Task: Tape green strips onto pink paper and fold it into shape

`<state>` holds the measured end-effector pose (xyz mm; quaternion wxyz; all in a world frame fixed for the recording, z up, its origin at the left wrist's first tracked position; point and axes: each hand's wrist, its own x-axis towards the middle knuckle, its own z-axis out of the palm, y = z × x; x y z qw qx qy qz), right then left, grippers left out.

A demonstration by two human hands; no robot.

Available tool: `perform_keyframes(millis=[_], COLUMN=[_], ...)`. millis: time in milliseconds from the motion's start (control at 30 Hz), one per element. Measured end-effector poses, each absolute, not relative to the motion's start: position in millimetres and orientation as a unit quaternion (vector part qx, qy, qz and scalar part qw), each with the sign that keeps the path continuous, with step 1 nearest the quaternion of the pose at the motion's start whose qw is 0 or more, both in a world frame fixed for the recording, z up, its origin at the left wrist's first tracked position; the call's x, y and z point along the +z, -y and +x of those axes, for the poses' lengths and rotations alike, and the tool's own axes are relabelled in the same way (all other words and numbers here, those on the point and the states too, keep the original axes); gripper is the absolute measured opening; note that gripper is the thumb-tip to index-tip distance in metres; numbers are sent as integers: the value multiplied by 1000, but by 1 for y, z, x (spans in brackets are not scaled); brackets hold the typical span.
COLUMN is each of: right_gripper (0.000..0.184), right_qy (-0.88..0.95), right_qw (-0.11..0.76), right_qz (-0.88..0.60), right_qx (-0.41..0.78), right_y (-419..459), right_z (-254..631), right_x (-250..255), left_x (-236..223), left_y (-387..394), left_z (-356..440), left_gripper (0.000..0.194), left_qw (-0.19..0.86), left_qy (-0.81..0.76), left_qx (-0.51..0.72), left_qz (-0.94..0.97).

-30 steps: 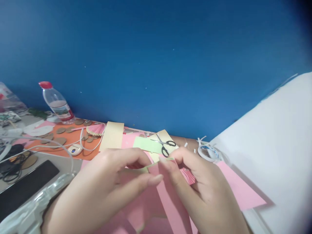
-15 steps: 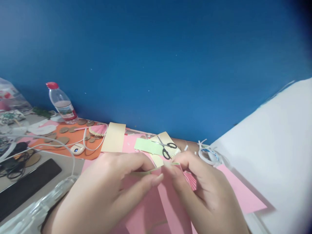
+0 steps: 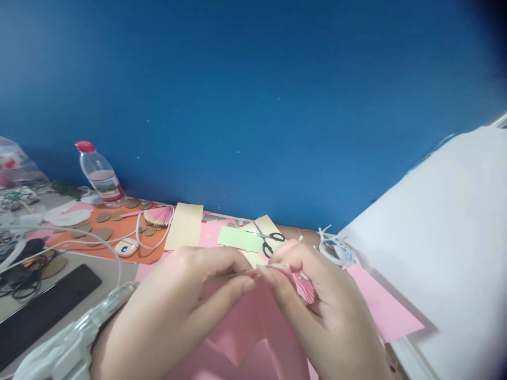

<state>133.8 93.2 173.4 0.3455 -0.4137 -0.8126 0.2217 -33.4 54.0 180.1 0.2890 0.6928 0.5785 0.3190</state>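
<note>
My left hand point(image 3: 178, 311) is closed, pinching the upper edge of pink paper point(image 3: 245, 322) between thumb and bent index finger. Close beside it, my right hand point(image 3: 320, 306) pinches the same edge, where a thin light-green layer shows along the top. The pink paper hangs down below both hands, its lower part running out of view. Just beyond my fingers lie black-handled scissors point(image 3: 269, 240) on a light-green strip point(image 3: 240, 238). Part of a pleated pink paper fan point(image 3: 304, 288) shows behind my right hand.
A bottle with a red cap point(image 3: 101, 177) stands at the left by the blue wall. An orange sheet point(image 3: 114, 244) carries cardboard discs and another pleated fan point(image 3: 159, 215). A black phone-like slab point(image 3: 47, 311) lies front left. White tape rolls point(image 3: 335, 250) sit at right.
My fingertips have shifted slightly along the paper edge, and my right hand has come a little to the left. The hanging pink paper has changed its bend. The view has tilted slightly.
</note>
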Motion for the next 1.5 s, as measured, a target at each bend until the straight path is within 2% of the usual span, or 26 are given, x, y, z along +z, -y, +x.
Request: perform_keyframes(millis=[233,400,667,900,1500], right_gripper=[29,32,33,31,33], right_qy=[789,774,777,808,800], right_qw=[343,327,310,247,261], right_qz=[-417,-433,-453,-455,-466], right_qx=[293,326,308,282,273], right_y=[-98,-101,-105,-109,-105], right_z=[136,139,142,147,144], right_x=[177,182,181,183,183], left_x=[175,177,177,177,179], left_y=[-60,-64,-65,-65,-66], left_z=[-27,-32,-37,-37,-37], left_gripper=[24,22,21,19,20], left_qw=[342,353,351,355,353], left_qy=[-567,-563,-560,-564,-561], left_qx=[339,320,307,294,285], left_qz=[668,675,684,685,692])
